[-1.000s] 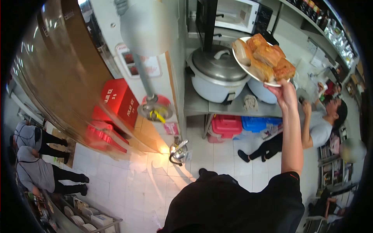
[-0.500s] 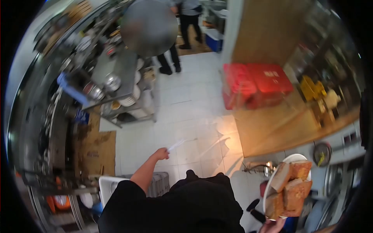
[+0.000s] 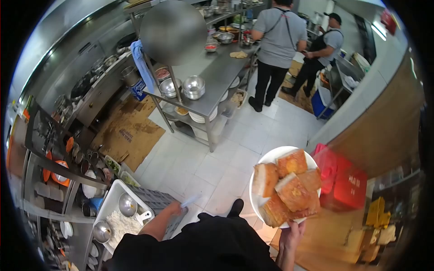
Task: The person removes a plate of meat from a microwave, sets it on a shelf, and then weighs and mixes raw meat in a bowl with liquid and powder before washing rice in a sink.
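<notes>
A white plate (image 3: 257,168) piled with several browned, thick slabs of food (image 3: 294,192) is in my right hand (image 3: 294,231), whose fingers grip its lower rim. Low at the centre-left, my left hand (image 3: 171,209) is closed round a pale, translucent strip-like thing (image 3: 191,200) that points to the right. That hand is above the edge of a grey crate (image 3: 156,198). Left of it is a white tub (image 3: 105,204) holding white grains, metal bowls and a white scoop.
A steel table (image 3: 212,72) with metal bowls (image 3: 194,86) stands ahead. Two people (image 3: 279,40) (image 3: 323,52) stand beyond it, at the back right. A red box (image 3: 348,185) is at the right, and cardboard (image 3: 129,131) lies on the floor at the left.
The view has turned to the right and nearer the steel table. The plate has moved left and up, closer to the centre. My left hand still holds the pale strip.
</notes>
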The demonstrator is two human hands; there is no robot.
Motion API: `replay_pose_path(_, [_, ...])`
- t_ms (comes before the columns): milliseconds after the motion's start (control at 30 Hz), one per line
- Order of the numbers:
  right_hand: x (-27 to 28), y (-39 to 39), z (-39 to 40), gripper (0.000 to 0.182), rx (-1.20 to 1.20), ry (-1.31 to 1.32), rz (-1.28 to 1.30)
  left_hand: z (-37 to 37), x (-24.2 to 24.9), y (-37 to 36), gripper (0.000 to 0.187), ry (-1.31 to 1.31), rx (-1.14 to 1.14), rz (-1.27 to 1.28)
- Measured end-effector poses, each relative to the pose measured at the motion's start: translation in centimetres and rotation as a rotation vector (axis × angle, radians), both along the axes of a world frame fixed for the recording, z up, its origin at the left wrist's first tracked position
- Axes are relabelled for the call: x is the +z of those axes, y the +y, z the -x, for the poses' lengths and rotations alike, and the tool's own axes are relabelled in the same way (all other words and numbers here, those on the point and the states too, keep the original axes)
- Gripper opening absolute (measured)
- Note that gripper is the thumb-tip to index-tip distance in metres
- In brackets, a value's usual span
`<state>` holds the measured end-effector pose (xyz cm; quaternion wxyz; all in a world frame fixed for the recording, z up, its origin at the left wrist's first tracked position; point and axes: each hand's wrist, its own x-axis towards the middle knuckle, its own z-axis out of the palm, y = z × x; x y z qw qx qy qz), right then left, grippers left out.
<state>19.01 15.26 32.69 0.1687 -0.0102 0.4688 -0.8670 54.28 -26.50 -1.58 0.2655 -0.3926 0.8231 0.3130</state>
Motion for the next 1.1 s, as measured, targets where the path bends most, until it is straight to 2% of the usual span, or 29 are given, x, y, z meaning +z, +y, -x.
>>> replay_pose_path(33, [-0.2, -1.4, 2.2, 0.061, 0.052, 0.009, -0.004, -1.0, 1.7, 0.4, 0.026, -0.076, 0.118, -0.129])
replay_pose_path(100, [0.3, -4.8, 6.7, 0.06, 0.138, 0.026, -0.013, -4.9, -3.2, 1.5, 0.034, 0.163, 0.741, -0.363])
replay_pose_path(133, [0.7, -6.8, 8.8, 0.059, 0.2, 0.037, -0.02, -3.7, -2.2, 2.2, 0.034, 0.174, 0.759, -0.365])
replay_pose_path(200, [1.5, -10.3, 12.0, 0.058, 0.268, 0.03, 0.015, -1.8, 1.0, 4.6, 0.04, 0.384, 1.048, -0.33])
replay_pose_path(233, [1.9, -12.3, 13.8, 0.057, 0.319, 0.012, 0.037, -0.2, 1.1, 5.4, 0.04, 0.381, 1.068, -0.336])
replay_pose_path(300, [2.7, -15.7, 17.0, 0.056, 0.383, 0.006, 0.062, 4.4, 0.5, 6.5, 0.039, 0.695, 1.261, -0.182])
replay_pose_path(333, [3.1, -17.5, 18.4, 0.056, 0.424, -0.013, 0.065, 8.7, 4.4, 6.6, 0.033, 0.787, 1.351, -0.171])
replay_pose_path(433, [2.1, -21.8, 22.7, 0.055, 0.482, -0.006, 0.058, 16.5, 5.5, 2.4, 0.031, 0.939, 1.358, -0.261])
replay_pose_path(467, [1.6, -23.6, 24.6, 0.055, 0.493, 0.012, 0.039, 20.5, 7.6, 0.4, 0.03, 0.983, 1.397, -0.267])
replay_pose_path(500, [1.7, -25.4, 25.7, 0.055, 0.499, 0.021, 0.045, 23.3, 7.8, -2.3, 0.028, 1.063, 1.357, -0.324])
replay_pose_path(533, [2.2, -27.5, 26.8, 0.055, 0.44, 0.015, 0.034, 27.0, 10.4, -5.0, 0.024, 1.134, 1.344, -0.381])
replay_pose_path(567, [2.7, -29.6, 27.8, 0.055, 0.385, 0.007, 0.022, 30.6, 12.7, -8.2, 0.021, 1.09, 1.291, -0.343])
replay_pose_path(600, [3.3, -31.2, 28.8, 0.054, 0.383, 0.017, 0.001, 33.2, 12.9, -11.6, 0.015, 1.189, 1.216, -0.392])
replay_pose_path(667, [3.5, -33.3, 30.9, 0.056, 0.422, 0.004, -0.034, 38.8, 18.4, -17.8, 0.015, 1.223, 1.091, -0.477])
replay_pose_path(733, [3.5, -36.4, 33.6, 0.057, 0.466, 0.008, -0.044, 44.9, 26.5, -23.1, 0.018, 1.221, 0.961, -0.401])
replay_pose_path(800, [3.5, -39.4, 35.9, 0.057, 0.473, 0.016, -0.036, 49.8, 30.9, -28.5, 0.022, 1.297, 0.639, -0.022])
replay_pose_path(867, [4.4, -42.6, 37.3, 0.056, 0.465, -0.012, -0.022, 54.0, 35.0, -32.5, 0.015, 1.454, 0.404, 0.233])
replay_pose_path(900, [4.9, -44.0, 38.1, 0.054, 0.441, -0.031, 0.006, 55.0, 37.8, -33.7, 0.015, 1.452, 0.415, 0.245])
replay_pose_path(967, [5.4, -47.2, 40.9, 0.054, 0.471, -0.018, 0.011, 56.8, 43.8, -35.5, 0.017, 1.243, 0.229, 0.422])
replay_pose_path(1000, [5.5, -48.8, 42.4, 0.055, 0.485, -0.005, 0.015, 57.8, 45.7, -36.7, 0.017, 1.233, 0.253, 0.441])
replay_pose_path(1067, [5.7, -51.9, 45.9, 0.056, 0.56, 0.002, 0.004, 59.8, 48.5, -38.9, 0.024, 1.136, 0.112, 0.826])
replay_pose_path(1100, [5.6, -53.2, 47.9, 0.056, 0.605, 0.017, -0.008, 60.8, 49.5, -40.3, 0.024, 1.124, 0.131, 0.834])
